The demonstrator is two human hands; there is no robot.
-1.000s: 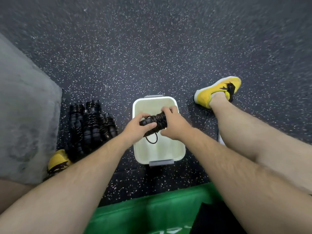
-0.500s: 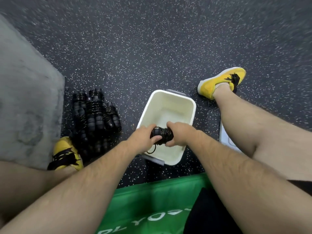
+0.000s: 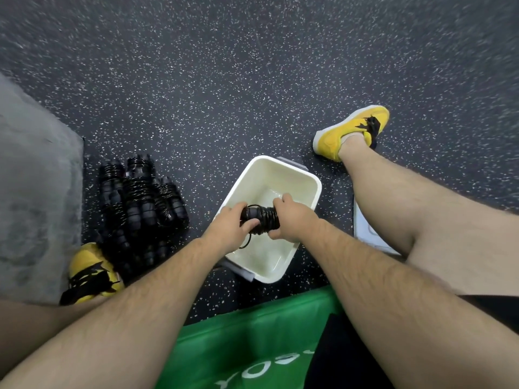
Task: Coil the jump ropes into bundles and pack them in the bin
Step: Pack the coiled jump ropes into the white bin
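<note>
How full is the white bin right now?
Empty, as far as visible: the bin shows bare floor; left hand and right hand hold the rope bundle over it.

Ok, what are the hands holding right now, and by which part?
One coiled jump rope bundle, held over the white bin. The left hand grips its left end, the right hand its right end; the wound middle shows between them.

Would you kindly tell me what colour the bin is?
The bin is cream white, seen best in the head view.
</note>
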